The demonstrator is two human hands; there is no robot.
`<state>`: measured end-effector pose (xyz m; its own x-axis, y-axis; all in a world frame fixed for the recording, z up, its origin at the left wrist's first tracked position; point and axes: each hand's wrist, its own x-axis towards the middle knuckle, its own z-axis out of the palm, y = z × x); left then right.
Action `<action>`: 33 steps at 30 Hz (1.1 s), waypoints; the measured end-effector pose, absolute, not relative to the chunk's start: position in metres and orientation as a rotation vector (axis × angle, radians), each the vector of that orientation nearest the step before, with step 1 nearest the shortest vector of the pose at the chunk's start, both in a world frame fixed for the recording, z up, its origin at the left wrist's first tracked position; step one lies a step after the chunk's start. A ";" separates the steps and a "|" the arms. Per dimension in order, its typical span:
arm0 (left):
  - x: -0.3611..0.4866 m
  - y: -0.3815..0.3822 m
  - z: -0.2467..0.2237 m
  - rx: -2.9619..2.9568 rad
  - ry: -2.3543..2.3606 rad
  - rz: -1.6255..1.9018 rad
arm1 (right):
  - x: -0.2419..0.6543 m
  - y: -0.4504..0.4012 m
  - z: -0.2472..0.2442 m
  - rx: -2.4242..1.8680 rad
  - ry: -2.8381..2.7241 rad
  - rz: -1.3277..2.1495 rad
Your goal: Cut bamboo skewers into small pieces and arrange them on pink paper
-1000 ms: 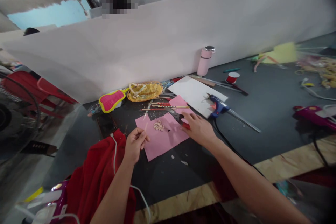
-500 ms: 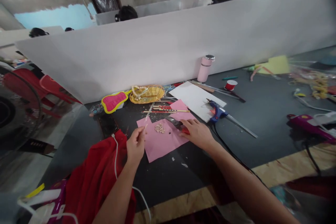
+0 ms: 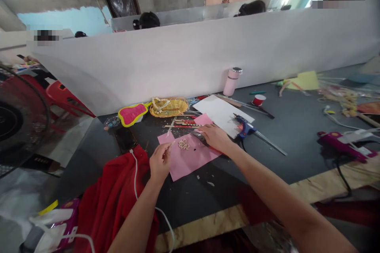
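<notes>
Pinching what looks like a thin stick (image 3: 173,142) in the left hand (image 3: 160,161); covering pliers (image 3: 198,136) with the right hand (image 3: 214,138), grip unclear. Already heaped between, on pink paper (image 3: 187,164): small pale pieces (image 3: 183,144). Seemingly remaining, farther off: longer sticks (image 3: 181,127).

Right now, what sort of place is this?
Probably a shared craft workshop: pliers in the right hand, a blue glue gun close by, and several people's heads showing beyond the white partition.
</notes>
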<state>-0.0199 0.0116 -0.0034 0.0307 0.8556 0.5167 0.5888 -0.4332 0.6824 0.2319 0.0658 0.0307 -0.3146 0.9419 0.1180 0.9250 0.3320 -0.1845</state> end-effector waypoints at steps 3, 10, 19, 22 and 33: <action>-0.021 0.012 -0.003 2.045 1.478 1.356 | 0.220 0.097 0.027 -1.745 -2.406 0.184; -0.022 0.014 -0.006 2.042 1.453 1.374 | 0.209 0.129 0.013 -1.792 -2.387 0.305; -0.020 0.010 -0.001 2.104 1.484 1.334 | 0.202 0.081 0.038 -1.471 -2.231 0.442; -0.017 0.007 0.002 2.122 1.490 1.328 | 0.194 0.047 0.036 -1.281 -2.041 0.687; 0.000 -0.006 0.001 2.197 1.340 1.165 | 0.169 0.009 0.015 -0.938 -1.251 1.423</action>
<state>-0.0003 -0.0058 0.0014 0.2293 0.8480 0.4778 0.5910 -0.5113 0.6239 0.1694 0.0086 0.0151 -0.2189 0.9743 0.0533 -0.1778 0.0139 -0.9840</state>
